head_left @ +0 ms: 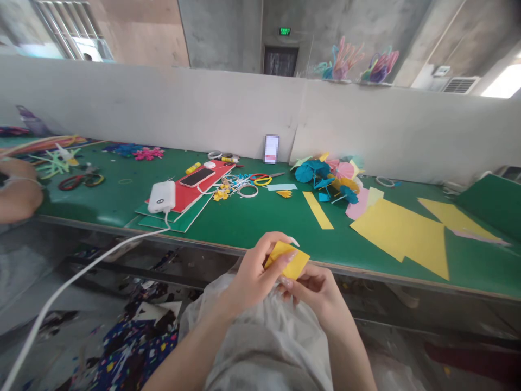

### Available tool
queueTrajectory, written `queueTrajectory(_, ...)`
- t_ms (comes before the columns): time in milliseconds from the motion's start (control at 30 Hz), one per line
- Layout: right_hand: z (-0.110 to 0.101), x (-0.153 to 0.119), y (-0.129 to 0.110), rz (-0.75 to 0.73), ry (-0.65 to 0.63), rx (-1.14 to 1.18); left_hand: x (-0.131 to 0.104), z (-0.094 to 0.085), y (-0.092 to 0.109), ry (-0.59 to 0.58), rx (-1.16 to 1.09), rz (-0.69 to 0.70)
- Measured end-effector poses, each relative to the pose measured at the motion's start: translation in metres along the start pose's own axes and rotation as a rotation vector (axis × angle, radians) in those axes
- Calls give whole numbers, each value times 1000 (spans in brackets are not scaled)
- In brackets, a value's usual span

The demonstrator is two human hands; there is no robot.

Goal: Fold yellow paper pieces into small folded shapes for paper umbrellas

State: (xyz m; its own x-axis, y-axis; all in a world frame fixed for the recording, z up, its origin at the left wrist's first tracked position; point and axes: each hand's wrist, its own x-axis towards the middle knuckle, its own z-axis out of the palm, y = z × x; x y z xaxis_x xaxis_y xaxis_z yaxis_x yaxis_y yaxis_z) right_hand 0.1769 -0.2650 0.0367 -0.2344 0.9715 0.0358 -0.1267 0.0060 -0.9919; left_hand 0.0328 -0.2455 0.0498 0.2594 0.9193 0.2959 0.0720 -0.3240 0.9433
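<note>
A small square of yellow paper (298, 264), which looks folded, is held over my lap just in front of the table edge. My left hand (260, 264) grips it from the left, thumb on top and fingers behind. At its lower right corner, my right hand (315, 288) pinches the paper between thumb and fingers. Beyond the hands, a yellow paper strip (318, 210) and a small fan-folded yellow piece (284, 193) lie on the green table (252, 225).
Large yellow sheets (407, 233) lie right, near folded paper umbrellas (313, 171). Scissors (262, 178), a tape roll (248, 190) and a phone (197, 176) on a red board (185, 200) stand left of centre. A white power bank (161, 196) trails a cable. Another person's arm (18, 190) rests far left.
</note>
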Motion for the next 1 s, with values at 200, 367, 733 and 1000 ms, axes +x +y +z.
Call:
queueTrajectory(200, 0, -3, 0, -12, -3, 54, -2, 0, 1, 2, 37, 18)
queueTrajectory(367, 0, -2, 3, -8, -11, 42, -2, 0, 2, -21, 64, 12)
queueTrajectory(733, -3, -1, 2, -23, -53, 73, 0, -4, 4, -102, 147, 78)
queueTrajectory(1000, -2, 1, 4, -16, -65, 143, -1, -3, 3, -95, 146, 51)
